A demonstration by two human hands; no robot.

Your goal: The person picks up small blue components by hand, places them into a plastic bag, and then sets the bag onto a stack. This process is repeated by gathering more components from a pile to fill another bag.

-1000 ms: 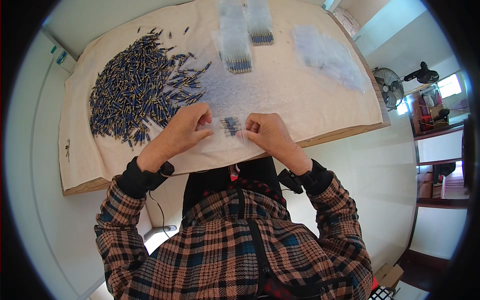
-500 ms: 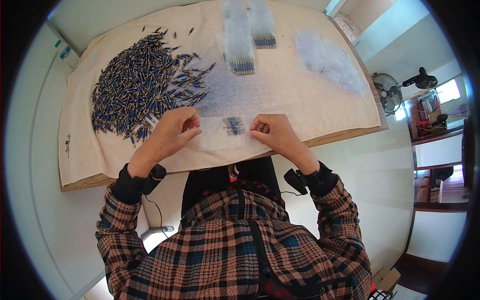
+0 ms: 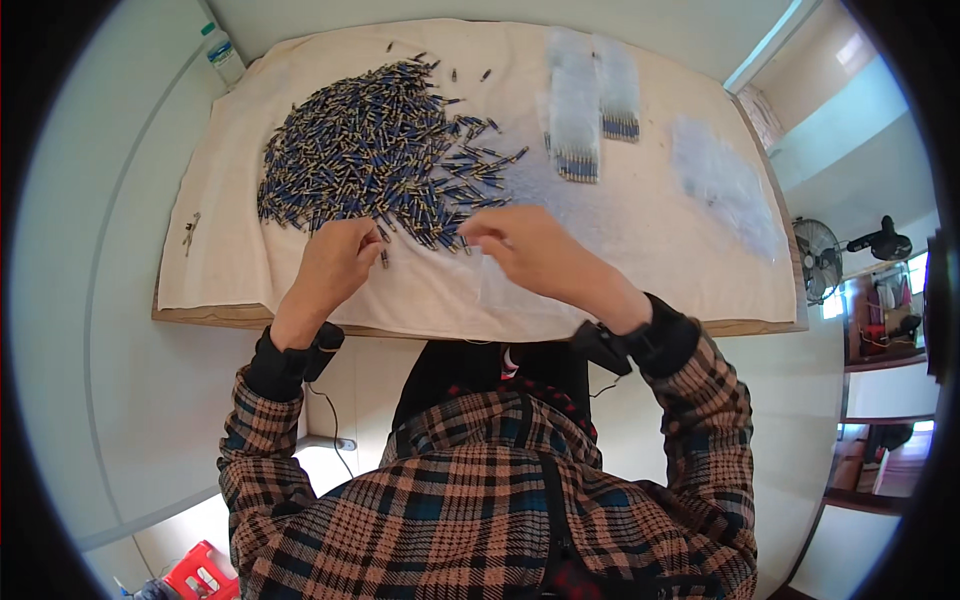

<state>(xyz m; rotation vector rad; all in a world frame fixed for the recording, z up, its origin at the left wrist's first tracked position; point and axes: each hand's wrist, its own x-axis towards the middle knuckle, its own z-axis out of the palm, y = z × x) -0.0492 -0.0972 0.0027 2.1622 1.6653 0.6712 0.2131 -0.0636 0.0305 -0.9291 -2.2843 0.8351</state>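
A large heap of small blue plugs with gold-coloured ends (image 3: 350,150) covers the left middle of the cloth. At its near edge is my left hand (image 3: 342,255), its fingers curled into a pinch. One loose plug (image 3: 385,258) shows just beside those fingertips; whether they touch it is unclear. Reaching in from the right, my right hand (image 3: 525,245) has its bent fingers closed at the heap's near right edge. What either hand holds is hidden. A faint edge of clear plastic (image 3: 488,293) shows near my right wrist. The rest of it lies under my hand and forearm.
Filled clear bags (image 3: 575,110) with rows of plugs lie at the back right. Flat clear bags (image 3: 720,180) are stacked further right. A small metal piece (image 3: 190,232) lies far left. A bottle (image 3: 222,58) stands at the back left corner, a fan (image 3: 820,258) off the right.
My right hand has moved left to the heap, away from the row of plugs on clear plastic, which is now hidden. My left hand has closed at the heap's edge. The view has shifted left.
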